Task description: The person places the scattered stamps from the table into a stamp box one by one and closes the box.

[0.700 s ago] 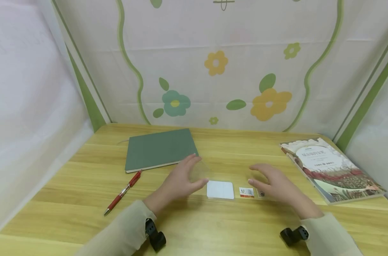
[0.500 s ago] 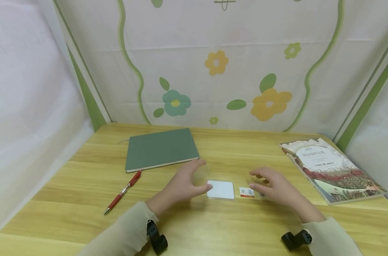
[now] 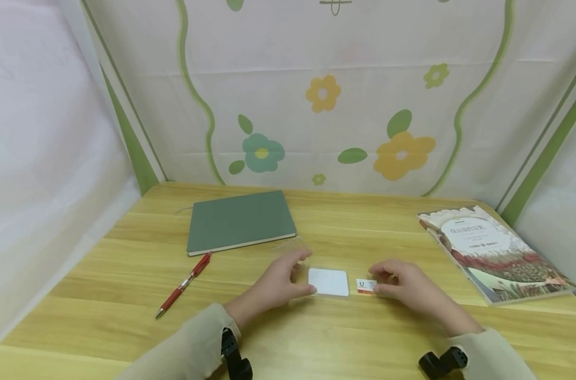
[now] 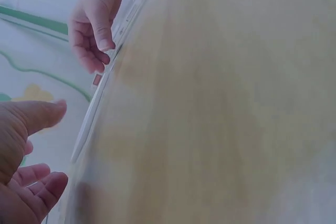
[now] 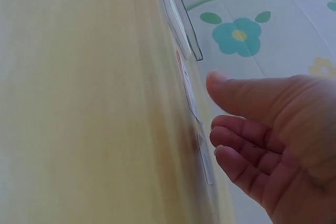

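Note:
A white rounded rectangular card (image 3: pixel 328 282) lies flat on the wooden table. To its right is a small card (image 3: pixel 366 285) printed with a U and a red-orange strip. My left hand (image 3: pixel 279 282) hovers at the white card's left end, thumb tip by its edge, fingers loosely bent and holding nothing. My right hand (image 3: pixel 408 285) is over the small card's right side with its thumb near it; whether they touch I cannot tell. In the right wrist view, a second small flat piece (image 5: pixel 206 158) lies beside those fingers, hidden by the hand in the head view.
Behind my left hand lies something clear and faint (image 3: pixel 291 245), hard to make out. A green notebook (image 3: pixel 240 221) and a red pen (image 3: pixel 183 285) are on the left. At the right lies a book (image 3: pixel 492 253) with a floral cover. A flowered curtain (image 3: pixel 288 121) stands behind the table.
My left hand has come down and toward me, drawing its fingers in beside the white card. The right hand has lowered, its fingers more curled, now covering the second small card.

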The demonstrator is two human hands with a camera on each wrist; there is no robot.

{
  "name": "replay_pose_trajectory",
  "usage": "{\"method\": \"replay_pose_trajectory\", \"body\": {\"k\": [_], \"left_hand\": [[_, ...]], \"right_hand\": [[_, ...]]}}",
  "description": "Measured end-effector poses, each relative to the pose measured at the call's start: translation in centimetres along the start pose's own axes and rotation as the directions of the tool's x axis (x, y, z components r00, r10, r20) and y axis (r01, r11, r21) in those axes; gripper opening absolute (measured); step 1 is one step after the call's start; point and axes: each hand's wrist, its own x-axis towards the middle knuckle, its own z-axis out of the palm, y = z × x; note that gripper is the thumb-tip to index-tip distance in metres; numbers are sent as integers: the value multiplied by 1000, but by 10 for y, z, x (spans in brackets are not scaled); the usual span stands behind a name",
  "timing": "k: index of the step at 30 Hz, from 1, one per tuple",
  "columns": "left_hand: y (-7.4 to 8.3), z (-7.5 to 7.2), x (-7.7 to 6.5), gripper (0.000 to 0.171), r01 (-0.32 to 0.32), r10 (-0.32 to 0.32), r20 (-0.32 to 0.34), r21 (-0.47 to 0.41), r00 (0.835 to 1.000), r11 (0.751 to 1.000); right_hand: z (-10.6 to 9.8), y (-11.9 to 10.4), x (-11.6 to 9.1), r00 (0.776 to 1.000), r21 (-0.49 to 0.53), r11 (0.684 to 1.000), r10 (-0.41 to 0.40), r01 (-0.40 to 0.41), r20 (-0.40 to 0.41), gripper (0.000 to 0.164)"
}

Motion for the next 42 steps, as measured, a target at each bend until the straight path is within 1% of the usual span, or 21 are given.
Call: {"method": "replay_pose_trajectory", "body": {"k": [3,7,12,17,20,28,33,37,42], "left_hand": [[-2,2,1,67,11,-11,0,16,1000,1000],[-5,5,2,60,12,-12,-4,51,1000,999],[-5,8,3,54,2,-1,-7,102,1000,995],[-6,9,3,46,-25,26,-4,128,1000,991],[-6,10,4,42,-31,32,-4,140,999,990],[-7,9,7,42,-33,30,17,177,999,984],[-8,9,8,44,-33,29,24,183,999,983],[-7,9,7,44,-23,18,29,187,999,982],[-8,9,6,45,-13,7,35,180,999,984]], "right_hand": [[1,0,1,1000,-18,1000,-15,15,3,27],[3,0,2,998,-50,997,-60,60,9,24],[4,-1,3,996,-91,992,-84,86,21,21],[5,-4,4,994,-124,986,-104,108,41,18],[4,-5,5,992,-140,983,-113,119,55,19],[3,-8,8,993,-118,989,-76,86,86,20],[3,-8,10,995,-102,992,-70,77,75,21],[3,-7,11,996,-99,993,-58,66,74,20],[3,-5,11,996,-70,995,-59,65,72,20]]}}
